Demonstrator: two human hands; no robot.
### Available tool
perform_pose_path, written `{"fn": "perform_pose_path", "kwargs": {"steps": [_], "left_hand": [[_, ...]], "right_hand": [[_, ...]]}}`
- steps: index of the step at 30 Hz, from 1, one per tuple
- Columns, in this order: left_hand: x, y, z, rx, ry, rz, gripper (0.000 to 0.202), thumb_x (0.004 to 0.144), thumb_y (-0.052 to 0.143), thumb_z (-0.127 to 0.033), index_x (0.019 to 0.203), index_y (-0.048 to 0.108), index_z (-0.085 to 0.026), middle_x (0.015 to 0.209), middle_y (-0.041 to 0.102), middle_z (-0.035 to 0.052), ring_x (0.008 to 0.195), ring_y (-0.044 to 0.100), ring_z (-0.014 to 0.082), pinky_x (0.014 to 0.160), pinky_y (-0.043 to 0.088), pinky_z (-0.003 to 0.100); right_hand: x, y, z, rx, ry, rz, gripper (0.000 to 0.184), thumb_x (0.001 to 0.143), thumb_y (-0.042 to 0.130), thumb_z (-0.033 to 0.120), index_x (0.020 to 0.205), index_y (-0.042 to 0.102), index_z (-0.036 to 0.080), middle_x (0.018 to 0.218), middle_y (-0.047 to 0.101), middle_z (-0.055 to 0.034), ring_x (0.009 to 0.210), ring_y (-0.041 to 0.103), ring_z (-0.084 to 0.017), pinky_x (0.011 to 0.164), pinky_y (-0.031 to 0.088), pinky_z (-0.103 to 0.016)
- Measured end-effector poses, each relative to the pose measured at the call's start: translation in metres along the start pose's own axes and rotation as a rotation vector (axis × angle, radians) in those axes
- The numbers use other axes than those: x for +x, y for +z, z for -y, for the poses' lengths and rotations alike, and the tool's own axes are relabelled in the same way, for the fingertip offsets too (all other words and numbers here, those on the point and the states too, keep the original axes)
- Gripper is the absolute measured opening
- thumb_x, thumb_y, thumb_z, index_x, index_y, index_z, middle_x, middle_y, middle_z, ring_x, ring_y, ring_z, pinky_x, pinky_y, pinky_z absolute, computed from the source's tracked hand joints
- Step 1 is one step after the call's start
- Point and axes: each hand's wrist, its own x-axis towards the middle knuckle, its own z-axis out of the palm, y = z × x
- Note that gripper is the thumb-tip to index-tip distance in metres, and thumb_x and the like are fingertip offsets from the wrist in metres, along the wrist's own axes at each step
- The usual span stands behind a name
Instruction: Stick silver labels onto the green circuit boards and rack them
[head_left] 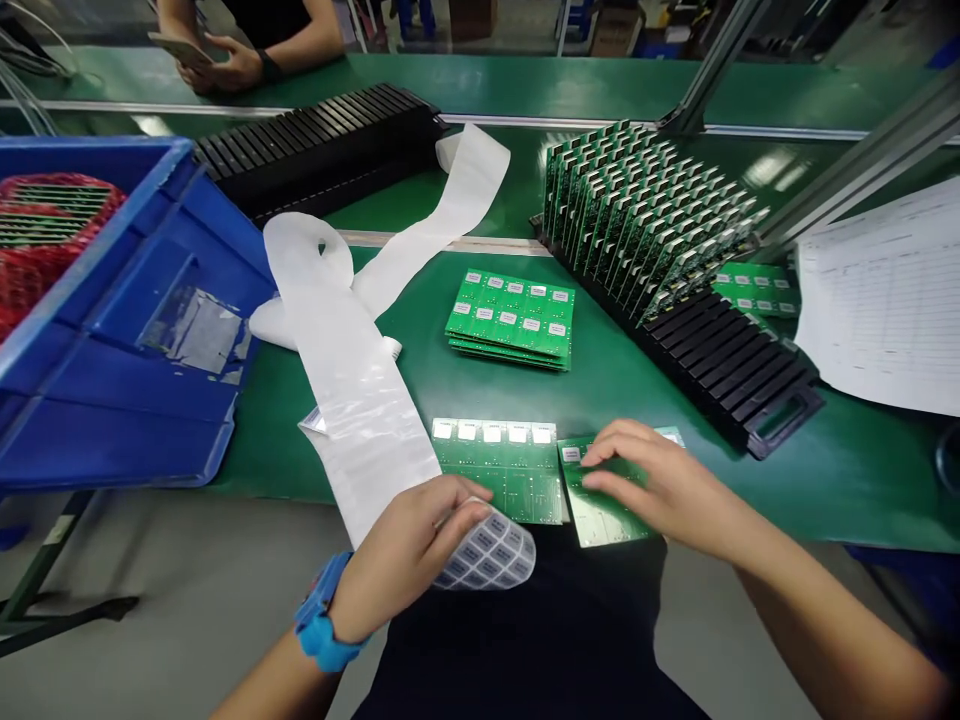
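Observation:
My left hand (pixel 409 555) curls a strip of white backing film (pixel 349 370) carrying rows of small grey labels (pixel 487 550), and the strip runs away up the bench. My right hand (pixel 664 485) lies flat, with fingers spread, on a green circuit board (pixel 604 500) at the bench's front edge. That board sits tilted against a wider green circuit board panel (pixel 499 470) with a row of white labels along its far edge. A neat stack of labelled green boards (pixel 510 320) lies beyond both hands.
Many green boards stand in a black slotted rack (pixel 645 225), and a second black rack (pixel 315 150) lies behind the film. A blue plastic bin (pixel 127 330) holds red-wrapped boards at left. Printed paper sheets (pixel 885 300) lie at right. Across the bench, a co-worker's hands (pixel 214 65) hold a phone.

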Motion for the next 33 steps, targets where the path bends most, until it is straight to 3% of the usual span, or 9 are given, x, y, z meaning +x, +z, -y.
{"fn": "perform_pose_path", "kwargs": {"steps": [2, 4, 12, 17, 20, 22, 24, 28, 33], "left_hand": [[0.0, -0.003, 0.002, 0.103, 0.11, 0.103, 0.02, 0.091, 0.042, -0.029, 0.08, 0.055, -0.02, 0.116, 0.062, 0.0053, 0.12, 0.048, 0.0208, 0.096, 0.043, 0.036], [0.002, -0.003, 0.005, 0.21, 0.183, 0.178, 0.021, 0.092, 0.041, -0.029, 0.078, 0.055, -0.02, 0.128, 0.055, 0.0047, 0.131, 0.035, 0.0227, 0.108, 0.031, 0.044], [0.03, 0.008, 0.015, 0.31, 0.264, 0.175, 0.028, 0.093, 0.037, -0.03, 0.074, 0.053, -0.018, 0.137, 0.047, 0.0056, 0.135, 0.026, 0.0228, 0.112, 0.019, 0.05], [0.03, 0.006, 0.018, 0.213, 0.27, 0.09, 0.026, 0.093, 0.037, -0.026, 0.075, 0.054, -0.018, 0.135, 0.048, 0.0048, 0.134, 0.028, 0.0208, 0.113, 0.017, 0.046], [0.014, -0.002, 0.024, 0.096, 0.253, -0.087, 0.019, 0.091, 0.041, -0.022, 0.082, 0.056, -0.018, 0.127, 0.056, 0.0063, 0.128, 0.039, 0.0199, 0.111, 0.024, 0.043], [-0.002, -0.009, 0.028, 0.013, 0.17, -0.246, 0.017, 0.09, 0.043, -0.022, 0.088, 0.059, -0.018, 0.114, 0.064, 0.0056, 0.114, 0.053, 0.0183, 0.101, 0.039, 0.036], [-0.021, -0.015, 0.034, -0.032, 0.035, -0.446, 0.019, 0.089, 0.045, -0.024, 0.086, 0.062, -0.019, 0.095, 0.07, 0.0035, 0.091, 0.064, 0.0162, 0.08, 0.05, 0.027], [-0.051, -0.016, 0.047, -0.073, -0.194, -0.963, 0.024, 0.083, 0.053, -0.033, 0.07, 0.065, -0.017, 0.065, 0.067, 0.0013, 0.059, 0.06, 0.014, 0.054, 0.047, 0.022], [-0.055, -0.015, 0.063, -0.26, -0.264, -1.416, 0.028, 0.082, 0.057, -0.035, 0.103, 0.065, -0.018, 0.087, 0.069, 0.0025, 0.071, 0.061, 0.0129, 0.059, 0.048, 0.021]], "right_hand": [[-0.013, 0.001, -0.016, -0.191, -0.066, 0.028, 0.039, 0.076, 0.063, 0.039, 0.112, 0.054, 0.024, 0.107, 0.055, -0.0084, 0.106, 0.05, -0.026, 0.086, 0.044, -0.043], [-0.02, 0.007, -0.029, -0.32, -0.097, 0.0, 0.056, 0.073, 0.066, 0.042, 0.122, 0.047, 0.024, 0.114, 0.051, -0.0111, 0.114, 0.043, -0.03, 0.091, 0.04, -0.048], [0.009, 0.003, -0.051, -0.439, -0.096, -0.099, 0.067, 0.071, 0.064, 0.05, 0.128, 0.041, 0.023, 0.112, 0.049, -0.0127, 0.106, 0.048, -0.03, 0.087, 0.043, -0.046], [0.017, -0.008, -0.043, -0.399, -0.084, -0.094, 0.067, 0.072, 0.065, 0.047, 0.13, 0.04, 0.023, 0.112, 0.048, -0.0122, 0.105, 0.048, -0.028, 0.087, 0.043, -0.043], [0.031, -0.002, -0.018, -0.218, -0.064, -0.109, 0.043, 0.08, 0.058, 0.043, 0.117, 0.05, 0.023, 0.106, 0.053, -0.0094, 0.1, 0.052, -0.023, 0.083, 0.044, -0.038], [0.048, 0.011, 0.003, -0.071, -0.038, -0.062, 0.021, 0.085, 0.05, 0.038, 0.097, 0.059, 0.022, 0.093, 0.057, -0.006, 0.086, 0.056, -0.019, 0.075, 0.046, -0.033], [0.068, 0.029, 0.024, 0.02, -0.008, 0.033, 0.019, 0.086, 0.047, 0.032, 0.08, 0.061, 0.021, 0.082, 0.058, -0.0034, 0.073, 0.056, -0.015, 0.066, 0.045, -0.029], [0.102, 0.064, 0.05, 0.004, 0.019, 0.122, 0.019, 0.082, 0.05, 0.027, 0.068, 0.059, 0.02, 0.078, 0.06, -0.0024, 0.067, 0.055, -0.014, 0.06, 0.041, -0.026], [0.111, 0.079, 0.059, -0.07, 0.03, 0.122, 0.02, 0.082, 0.049, 0.026, 0.067, 0.06, 0.02, 0.078, 0.061, -0.003, 0.067, 0.055, -0.015, 0.059, 0.039, -0.027]]}}
